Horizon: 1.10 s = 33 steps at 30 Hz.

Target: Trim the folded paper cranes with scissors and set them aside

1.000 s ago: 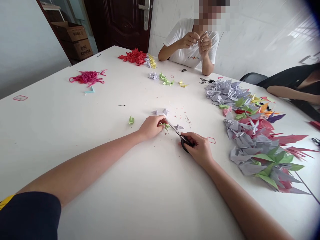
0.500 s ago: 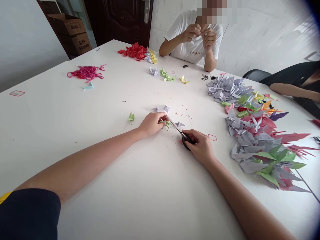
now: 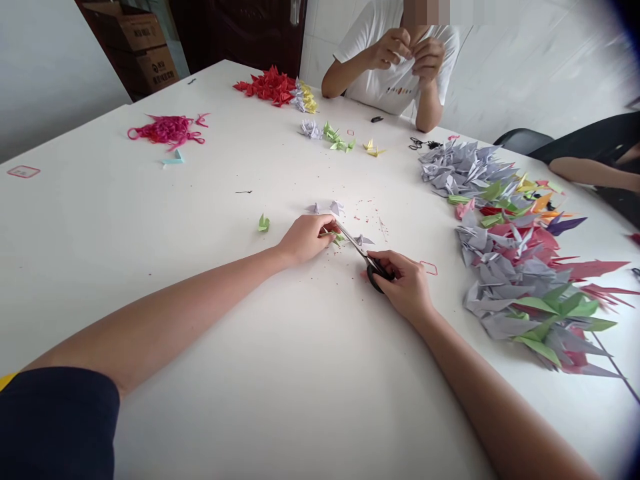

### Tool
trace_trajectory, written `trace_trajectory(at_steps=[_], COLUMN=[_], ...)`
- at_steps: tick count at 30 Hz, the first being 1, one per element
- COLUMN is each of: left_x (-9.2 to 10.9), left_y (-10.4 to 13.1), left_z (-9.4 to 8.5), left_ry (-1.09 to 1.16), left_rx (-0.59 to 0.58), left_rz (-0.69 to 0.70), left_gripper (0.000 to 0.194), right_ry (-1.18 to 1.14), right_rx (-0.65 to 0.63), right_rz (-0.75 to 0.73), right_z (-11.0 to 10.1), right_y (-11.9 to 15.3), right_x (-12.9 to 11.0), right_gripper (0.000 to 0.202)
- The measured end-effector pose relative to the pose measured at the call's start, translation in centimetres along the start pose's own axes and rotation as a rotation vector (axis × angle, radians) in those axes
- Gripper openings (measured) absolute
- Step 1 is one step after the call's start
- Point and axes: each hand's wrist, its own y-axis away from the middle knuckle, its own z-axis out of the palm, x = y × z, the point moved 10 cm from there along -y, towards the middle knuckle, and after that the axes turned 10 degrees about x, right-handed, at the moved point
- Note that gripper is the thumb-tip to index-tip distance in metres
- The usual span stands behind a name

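Note:
My right hand (image 3: 403,280) is wrapped round the black handles of a pair of scissors (image 3: 354,244), whose blades point up and left. The blade tips meet the fingers of my left hand (image 3: 307,238), which pinches a small green folded paper piece (image 3: 336,238). Close by on the white table (image 3: 240,373) lie two small pale lilac paper cranes (image 3: 336,207), another grey-lilac one (image 3: 364,240) beside the blades, and a green one (image 3: 263,223) left of my left hand. Tiny red scraps (image 3: 367,212) are scattered around.
Many paper cranes (image 3: 530,267) are heaped at the right. Further back are red cranes (image 3: 270,85), pink cords (image 3: 167,130) and a light blue strip (image 3: 175,159). A person in white (image 3: 390,60) sits across the table; another person's arm (image 3: 590,171) is at the right.
The view has tilted and shifted slightly, so the far table items sit higher in the picture. My hands keep nearly the same pose around the scissors and the green paper.

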Motion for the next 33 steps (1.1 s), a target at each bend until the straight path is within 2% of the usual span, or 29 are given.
trace_trajectory(at_steps=[19, 33], left_x=[0.45, 0.74], left_y=[0.07, -0.26], left_z=[0.06, 0.13], left_ry=[0.019, 0.069], left_rx=[-0.01, 0.033], left_rz=[-0.033, 0.057], left_gripper=[0.014, 0.006], right_ry=[0.013, 0.046], right_rx=[0.015, 0.053], right_rz=[0.004, -0.014], right_z=[-0.29, -0.76], right_y=[-0.03, -0.09], right_x=[-0.48, -0.61], right_gripper=[0.025, 0.024])
